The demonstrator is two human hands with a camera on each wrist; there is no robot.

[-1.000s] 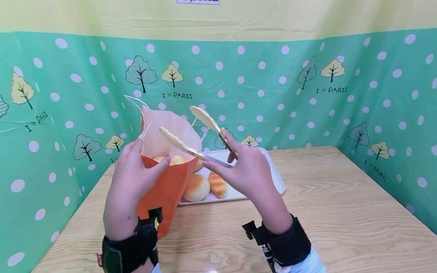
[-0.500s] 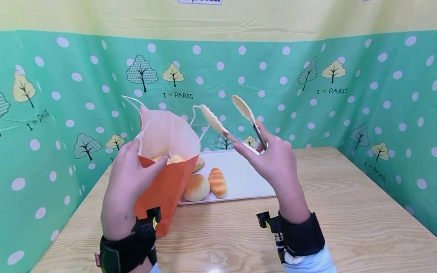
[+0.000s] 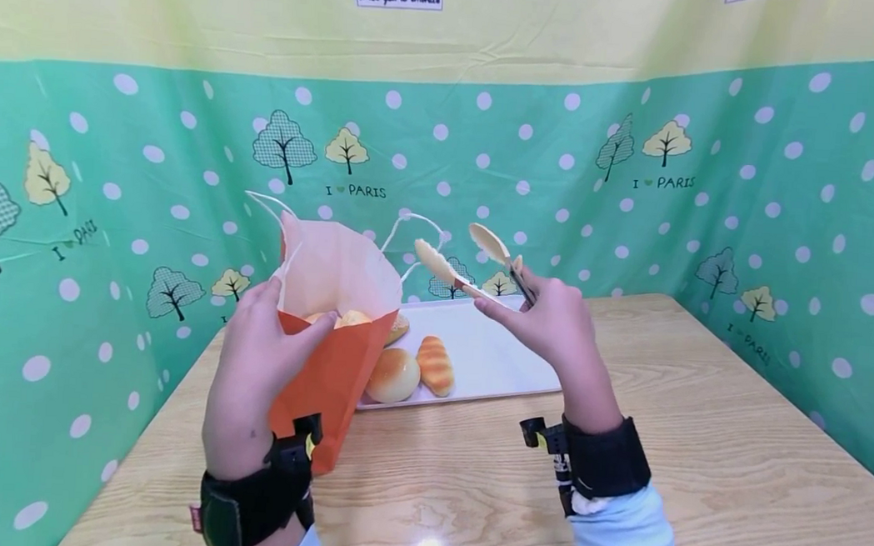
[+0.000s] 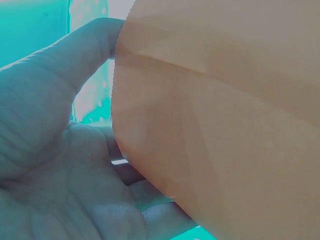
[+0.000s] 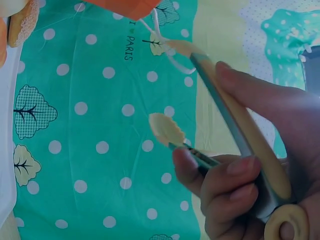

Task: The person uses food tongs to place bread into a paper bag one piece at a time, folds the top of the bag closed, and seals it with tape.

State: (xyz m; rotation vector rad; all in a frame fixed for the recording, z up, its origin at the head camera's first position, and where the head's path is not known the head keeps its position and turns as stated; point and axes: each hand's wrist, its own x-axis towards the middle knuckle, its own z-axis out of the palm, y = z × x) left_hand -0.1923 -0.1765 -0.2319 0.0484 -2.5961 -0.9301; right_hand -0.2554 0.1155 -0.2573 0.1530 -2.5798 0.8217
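Held the orange paper bag [image 3: 341,367] with the left hand [image 3: 263,350], with the thumb laid across the near rim and the fingertips hidden behind the paper. Gripped the tongs [image 3: 436,262] in the right hand [image 3: 554,318] between thumb and curled fingers, with both pale tips spread and nothing between them. Pointed them up and toward the left hand, short of the bag's mouth. Saw bread [image 3: 355,319] inside the bag, just past the left thumb. Found the tray [image 3: 500,352] beyond and between the hands, with a round bun [image 3: 393,376] on the side toward the left hand, a striped bread [image 3: 435,365] just beside it, and a roll [image 3: 399,330] partly hidden by the bag.

Judged the likeliest trouble to be the white handle [image 3: 413,216], looped close by the tongs' tip nearer the left hand. Could not tell whether hooked on that tip or merely passing behind it. Might, if hooked, have yanked the bag askew with any pull of the right hand, tipping out the bread. Risked dropping the round bun, smooth and domed, from too shallow or off-centre a pinch. Also risked crumpling the mouth narrow through too hard a squeeze of the left thumb, leaving the tongs to catch on the rim.
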